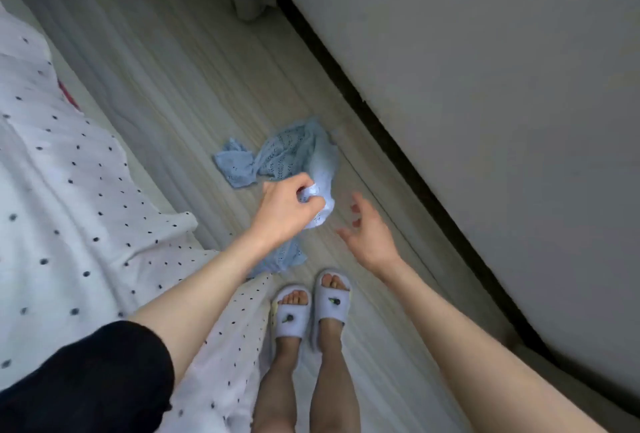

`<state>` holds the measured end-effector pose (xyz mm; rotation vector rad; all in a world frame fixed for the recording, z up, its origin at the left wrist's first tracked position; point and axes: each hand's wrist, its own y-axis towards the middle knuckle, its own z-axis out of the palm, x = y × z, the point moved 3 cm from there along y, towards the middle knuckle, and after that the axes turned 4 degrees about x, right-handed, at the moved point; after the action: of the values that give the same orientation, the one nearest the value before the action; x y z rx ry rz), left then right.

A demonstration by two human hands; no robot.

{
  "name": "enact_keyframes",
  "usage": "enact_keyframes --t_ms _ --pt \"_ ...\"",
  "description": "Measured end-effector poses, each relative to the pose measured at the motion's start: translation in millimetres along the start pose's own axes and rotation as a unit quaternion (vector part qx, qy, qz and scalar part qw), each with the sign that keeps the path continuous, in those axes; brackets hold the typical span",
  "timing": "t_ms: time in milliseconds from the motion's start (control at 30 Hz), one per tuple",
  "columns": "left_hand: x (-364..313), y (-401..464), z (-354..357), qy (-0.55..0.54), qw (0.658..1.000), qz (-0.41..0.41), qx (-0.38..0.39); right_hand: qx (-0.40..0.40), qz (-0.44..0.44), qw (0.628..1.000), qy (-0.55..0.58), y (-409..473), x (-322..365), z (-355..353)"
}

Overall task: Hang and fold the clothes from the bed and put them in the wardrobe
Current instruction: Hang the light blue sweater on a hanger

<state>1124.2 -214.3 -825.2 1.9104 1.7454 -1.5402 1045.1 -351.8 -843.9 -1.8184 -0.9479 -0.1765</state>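
A person standing between a bed (69, 190) and a white wardrobe (485, 121) lifts a pale blue eyelet garment (287, 155) from the wood-look floor (166, 69). The left hand (287, 211) is clamped on a bunched fold of the fabric near the scene's middle, while most of the garment trails on the floor just beyond it and beneath the wrist. The right hand (370, 235) hovers just to the right, fingers spread and holding nothing. A white polka-dot bedspread (86, 225) drapes at left. Pale slippers (311, 308) show on the near floor.
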Motion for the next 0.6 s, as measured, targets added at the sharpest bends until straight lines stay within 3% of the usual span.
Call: enact_keyframes --t_ms 200,333,600 --pt "-196.2 -98.2 -93.8 -0.050 0.984 0.168 0.041 -0.082 -0.059 0.990 0.093 -143.8 80.9 -103.3" --pt "-289.3 -159.8 -127.2 -0.046 0.966 0.245 0.071 -0.130 -0.103 0.979 0.115 -220.0 112.6 -141.6" --pt "-380.8 -291.5 -133.4 -0.010 0.929 0.353 0.112 -0.260 -0.125 0.923 0.255 -358.8 111.9 -175.2"
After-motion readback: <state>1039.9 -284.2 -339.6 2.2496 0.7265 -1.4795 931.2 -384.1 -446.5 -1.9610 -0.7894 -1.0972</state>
